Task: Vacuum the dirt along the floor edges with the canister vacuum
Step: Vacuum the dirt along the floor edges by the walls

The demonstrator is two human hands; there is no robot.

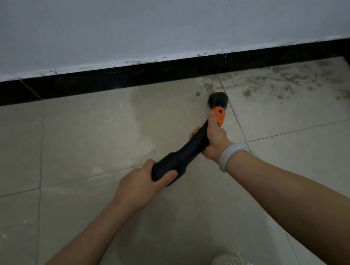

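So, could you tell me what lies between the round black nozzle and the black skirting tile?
In the head view, pale floor tile scattered with grey dirt separates the nozzle from the skirting.

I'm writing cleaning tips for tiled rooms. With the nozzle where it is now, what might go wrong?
1. The round black brush nozzle sits short of the black skirting, so the grey dirt patch hugging that edge and the right corner may be missed.
2. The right hand grips the black wand close beside its orange part; the hand might nudge it.
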